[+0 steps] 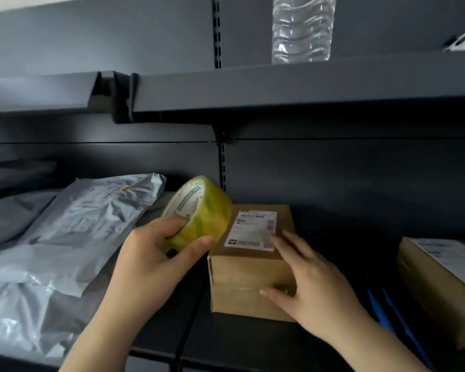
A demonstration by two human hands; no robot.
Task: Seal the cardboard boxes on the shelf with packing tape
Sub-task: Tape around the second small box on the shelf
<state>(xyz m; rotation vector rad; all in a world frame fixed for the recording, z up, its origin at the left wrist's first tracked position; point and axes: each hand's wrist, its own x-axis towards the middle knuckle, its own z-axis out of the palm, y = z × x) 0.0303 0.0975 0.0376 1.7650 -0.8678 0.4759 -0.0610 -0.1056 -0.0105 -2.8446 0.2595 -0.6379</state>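
The left hand (148, 253) grips a yellowish-clear roll of packing tape (199, 213), thumb across its outer face and fingers curled round its rim, holding it tilted just above the near left corner of a small brown cardboard box (253, 264). The right hand (312, 280) lies flat and relaxed on that box, fingers straight over the white shipping label (253, 229), thumb against the front face. The box sits on the dark metal shelf (239, 339), directly between the hands. This looks like the step of steadying the box before taping. Next the free tape end, which I cannot make out, must be found and pressed onto the box.
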